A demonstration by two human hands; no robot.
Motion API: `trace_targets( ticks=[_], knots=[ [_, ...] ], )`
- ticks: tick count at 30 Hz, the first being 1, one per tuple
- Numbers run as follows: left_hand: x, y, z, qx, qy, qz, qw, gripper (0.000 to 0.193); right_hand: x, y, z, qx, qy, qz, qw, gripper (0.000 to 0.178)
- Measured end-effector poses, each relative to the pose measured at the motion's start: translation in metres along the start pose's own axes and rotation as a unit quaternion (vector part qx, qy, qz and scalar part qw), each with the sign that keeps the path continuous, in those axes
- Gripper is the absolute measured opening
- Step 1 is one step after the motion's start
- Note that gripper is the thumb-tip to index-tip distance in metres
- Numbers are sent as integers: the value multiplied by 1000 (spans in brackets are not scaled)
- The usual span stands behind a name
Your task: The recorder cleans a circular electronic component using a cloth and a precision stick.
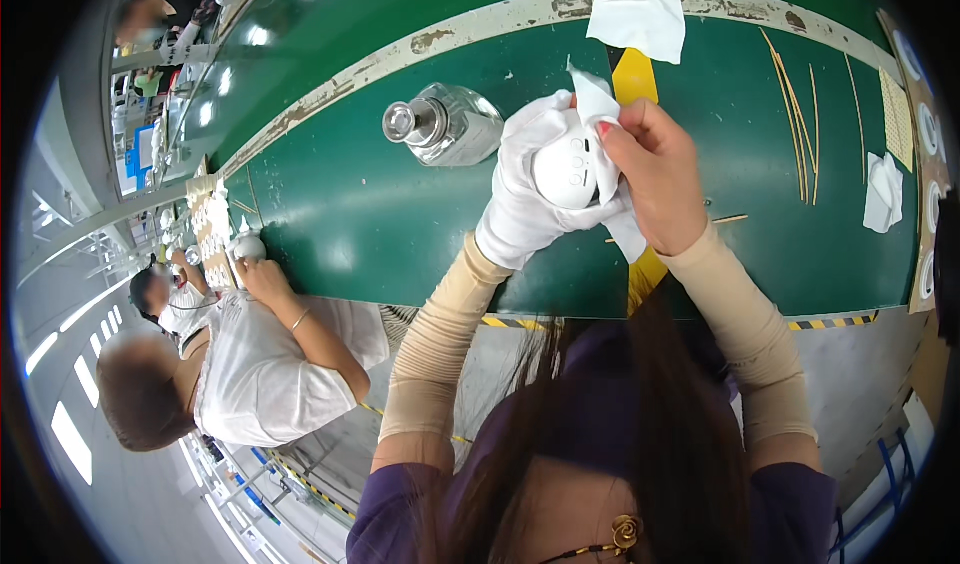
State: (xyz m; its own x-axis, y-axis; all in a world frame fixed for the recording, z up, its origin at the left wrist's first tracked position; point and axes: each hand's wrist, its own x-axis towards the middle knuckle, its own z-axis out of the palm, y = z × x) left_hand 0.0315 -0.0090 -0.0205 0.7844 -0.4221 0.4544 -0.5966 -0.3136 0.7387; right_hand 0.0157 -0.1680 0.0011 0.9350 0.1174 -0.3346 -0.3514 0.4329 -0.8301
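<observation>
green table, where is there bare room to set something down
The widest bare patch of green table lies left of the glass bottle. A narrower one lies between the right hand and the long thin sticks. It is crowded where the gloved left hand holds the white rounded object against the white cloth.

We cradle a rounded white shell [562, 179] in our gloved left hand [522, 184], its smooth face turned up toward us and marked with small dark slots and grey markings. Against its right side we press a thin white cloth [597, 101], pinched in our bare right hand [660, 169]; the cloth is creased and bunched, one pointed corner jutting beyond the shell's far end.
</observation>
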Motion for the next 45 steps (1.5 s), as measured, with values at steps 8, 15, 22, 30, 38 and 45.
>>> trace_targets(
  ticks=[8,15,22,30,38,45],
  knots=[
    [-3,-6,1,-25,11,5,1000,95,0,8,-3,-11,-1,-68,998,10],
    [-5,-14,3,-34,70,-4,997,83,-2,19,12,64,0,-124,990,12],
    [-4,-14,-5,-21,1,10,1000,96,4,4,8,-38,26,-91,995,14],
    [-4,-5,-1,-54,2,12,998,95,37,-2,-11,-29,56,-113,992,19],
    [-7,3,-2,-110,2,-119,987,92,-14,2,-3,-61,-38,-153,986,9],
    [-13,-10,3,-79,-9,-88,993,88,-2,-1,2,54,-10,-45,998,5]
  ],
)
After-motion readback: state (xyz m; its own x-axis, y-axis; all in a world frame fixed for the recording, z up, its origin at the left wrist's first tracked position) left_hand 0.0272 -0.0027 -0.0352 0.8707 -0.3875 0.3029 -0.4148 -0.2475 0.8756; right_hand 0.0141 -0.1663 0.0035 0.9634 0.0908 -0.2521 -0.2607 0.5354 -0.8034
